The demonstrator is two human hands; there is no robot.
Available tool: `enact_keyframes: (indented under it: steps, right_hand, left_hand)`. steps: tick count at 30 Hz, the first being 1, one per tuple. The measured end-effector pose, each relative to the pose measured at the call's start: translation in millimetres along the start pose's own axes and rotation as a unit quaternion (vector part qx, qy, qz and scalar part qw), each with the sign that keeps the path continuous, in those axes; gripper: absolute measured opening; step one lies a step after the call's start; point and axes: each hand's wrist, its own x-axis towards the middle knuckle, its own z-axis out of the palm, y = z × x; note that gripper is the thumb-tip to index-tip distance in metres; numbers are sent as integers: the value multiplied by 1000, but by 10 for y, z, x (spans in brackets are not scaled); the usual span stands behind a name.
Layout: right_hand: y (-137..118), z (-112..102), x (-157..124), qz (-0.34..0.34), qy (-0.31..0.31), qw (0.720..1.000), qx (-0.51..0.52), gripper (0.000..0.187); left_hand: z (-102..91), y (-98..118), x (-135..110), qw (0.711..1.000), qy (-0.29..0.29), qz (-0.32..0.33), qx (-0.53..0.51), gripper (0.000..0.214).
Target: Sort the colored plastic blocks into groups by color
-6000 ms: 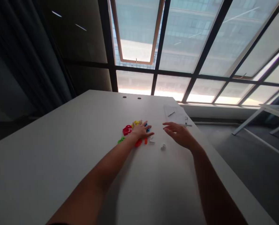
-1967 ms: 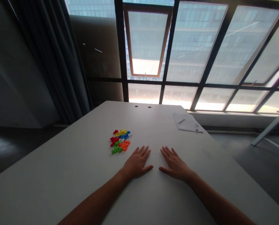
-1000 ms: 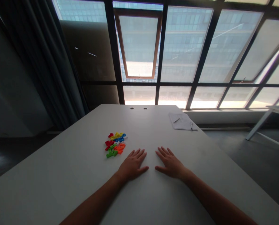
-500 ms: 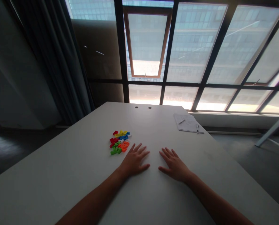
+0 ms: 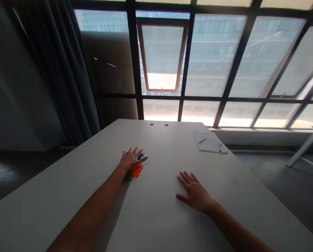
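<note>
My left hand (image 5: pixel 131 159) is stretched out over a small heap of coloured plastic pieces (image 5: pixel 135 171) on the white table (image 5: pixel 67 182), fingers spread, covering most of the heap. Orange, green and blue pieces peek out at its edges. Whether it touches or holds any piece is hidden. My right hand (image 5: pixel 194 190) lies flat on the table to the right, palm down, fingers apart, holding nothing.
Sheets of paper (image 5: pixel 209 143) with two pens on them lie at the table's far right. Two small round holes (image 5: pixel 158 124) sit near the far edge. Beyond are large windows, a dark curtain at left, and another table's legs (image 5: pixel 303 154) at right.
My left hand has left its flat spot beside the right hand and reached forward and left onto the coloured pieces. The right hand stays flat in place.
</note>
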Motion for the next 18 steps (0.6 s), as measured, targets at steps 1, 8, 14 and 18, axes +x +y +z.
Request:
enact_keyframes:
  steps: [1, 8, 14, 18]
  right_hand:
    - [1, 0, -3, 0, -1, 1000, 0, 95]
    - [-11, -14, -14, 1, -3, 1000, 2, 95]
    - [-8, -6, -9, 1, 2, 1000, 3, 93]
    - [-5, 1, -11, 1, 8, 1000, 4, 89]
  left_hand:
    - [21, 1, -5, 1000, -19, -5, 1, 81]
    - [146, 77, -192, 999, -24, -3, 40, 83]
    - [245, 286, -437, 999, -5, 34, 20, 80]
    - [349, 664, -755, 993, -11, 117, -15, 82]
